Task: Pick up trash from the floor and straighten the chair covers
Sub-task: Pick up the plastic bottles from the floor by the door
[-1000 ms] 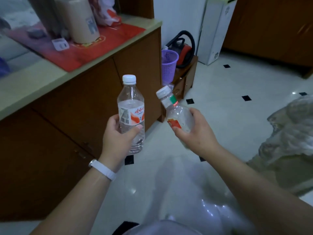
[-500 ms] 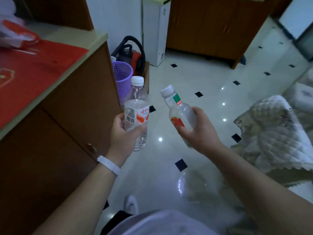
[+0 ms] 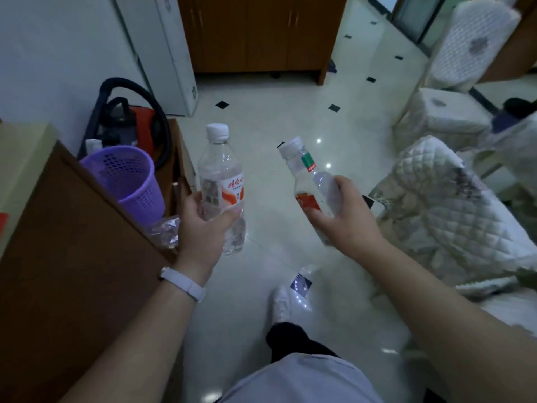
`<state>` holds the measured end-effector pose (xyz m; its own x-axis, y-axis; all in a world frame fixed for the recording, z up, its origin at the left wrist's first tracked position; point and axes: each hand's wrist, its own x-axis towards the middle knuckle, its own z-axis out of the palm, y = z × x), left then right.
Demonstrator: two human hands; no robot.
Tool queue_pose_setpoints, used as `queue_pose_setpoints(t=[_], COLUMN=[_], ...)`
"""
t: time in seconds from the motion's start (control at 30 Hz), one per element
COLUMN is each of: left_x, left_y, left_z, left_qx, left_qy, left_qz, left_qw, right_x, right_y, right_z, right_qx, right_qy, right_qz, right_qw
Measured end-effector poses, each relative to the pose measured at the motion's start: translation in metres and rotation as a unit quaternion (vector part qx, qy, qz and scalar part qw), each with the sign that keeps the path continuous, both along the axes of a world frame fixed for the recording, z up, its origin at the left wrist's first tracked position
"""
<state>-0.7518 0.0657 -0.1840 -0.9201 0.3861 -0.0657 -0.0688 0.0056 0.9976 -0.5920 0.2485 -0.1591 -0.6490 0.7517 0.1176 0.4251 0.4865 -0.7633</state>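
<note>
Holding trash above the floor (image 3: 261, 117): our left hand (image 3: 203, 228) grips the upright bottle (image 3: 220, 175), our right hand (image 3: 345, 225) grips the tilted bottle (image 3: 311, 181), purple basket (image 3: 128, 175) off to their left. Can't tell what's inside either bottle.

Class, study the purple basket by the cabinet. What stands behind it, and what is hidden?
Behind the purple basket stands a red vacuum cleaner with a looping black hose. The basket covers the cleaner's lower part, so its base cannot be seen.
</note>
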Motion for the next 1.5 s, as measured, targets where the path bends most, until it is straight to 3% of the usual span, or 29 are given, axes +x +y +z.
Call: queue_pose_setpoints(t=[0.33, 0.53, 0.8, 1.13, 1.5], left_x=[-0.125, -0.195, -0.263, -0.399, -0.519], left_y=[0.129, 0.233, 0.341, 0.524, 0.711], left_z=[-0.007, 0.01, 0.018, -0.008, -0.006], left_qx=[-0.054, -0.052, -0.044, -0.044, -0.057], left_qy=[-0.003, 0.038, 0.013, -0.018, 0.007], left_qz=[-0.02, -0.057, -0.113, -0.217, -0.321], left_qw=[0.998, 0.996, 0.993, 0.975, 0.945], right_x=[-0.147, -0.219, -0.273, -0.376, -0.46], right_y=[0.117, 0.226, 0.317, 0.458, 0.596], right_z=[-0.028, 0.0, 0.0, -0.004, 0.002], right_qx=[-0.07, -0.046, -0.048, -0.035, -0.024], right_qy=[0.017, 0.033, 0.021, -0.019, -0.021], right_qz=[0.027, 0.019, -0.009, -0.13, -0.231], right_qw=[0.997, 0.998, 0.999, 0.991, 0.972])
